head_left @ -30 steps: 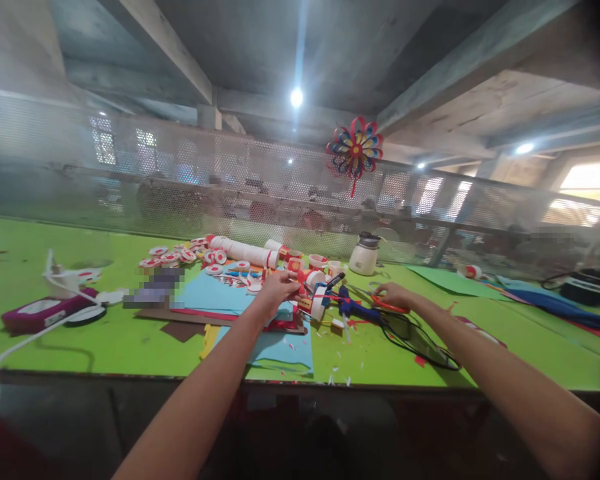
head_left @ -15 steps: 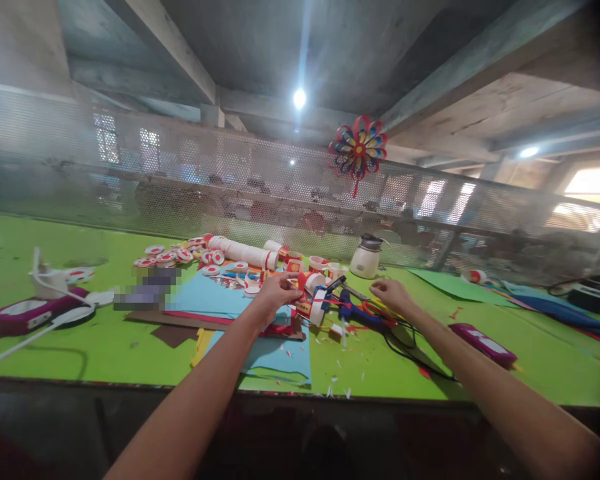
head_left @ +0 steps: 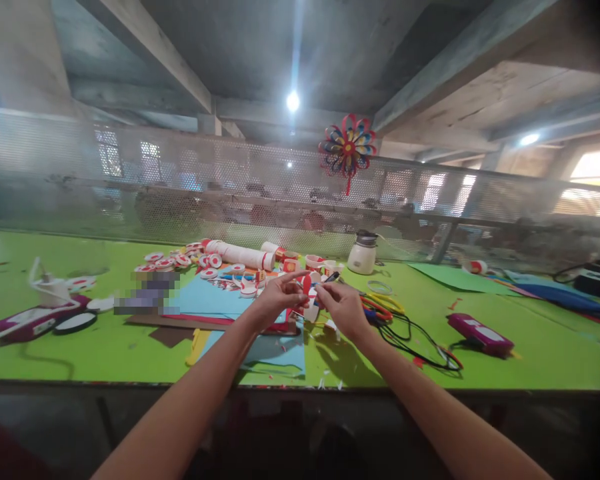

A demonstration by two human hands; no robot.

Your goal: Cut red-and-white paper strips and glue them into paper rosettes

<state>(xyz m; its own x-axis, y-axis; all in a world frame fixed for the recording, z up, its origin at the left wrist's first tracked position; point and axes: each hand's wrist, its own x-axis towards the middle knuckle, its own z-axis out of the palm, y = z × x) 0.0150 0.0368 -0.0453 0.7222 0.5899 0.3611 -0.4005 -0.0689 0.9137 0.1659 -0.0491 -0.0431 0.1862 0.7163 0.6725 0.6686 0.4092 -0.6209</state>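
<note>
Near the middle of the green table, my left hand (head_left: 279,297) is closed, thumb and fingers pinching a small red-and-white paper piece (head_left: 307,284). My right hand (head_left: 344,308) has its fingertips pinched together at the right side of that piece, and what lies between them is too small to make out. White paper rings with red and gold bands (head_left: 316,261) stand just behind the hands. Left of my left hand lies a stack of light blue sheets (head_left: 205,297). My right hand covers part of the table beyond it.
A long white roll (head_left: 240,255) and several red-and-white discs (head_left: 165,260) lie at the back left. A cream jug (head_left: 363,255) stands behind my right hand. Coloured cables (head_left: 395,313) lie to the right, near a purple power strip (head_left: 480,333). A mesh screen (head_left: 260,193) lines the back.
My right hand has moved left, from beside the cables to my left hand, and now pinches at the paper piece. My left hand has stayed nearly in place.
</note>
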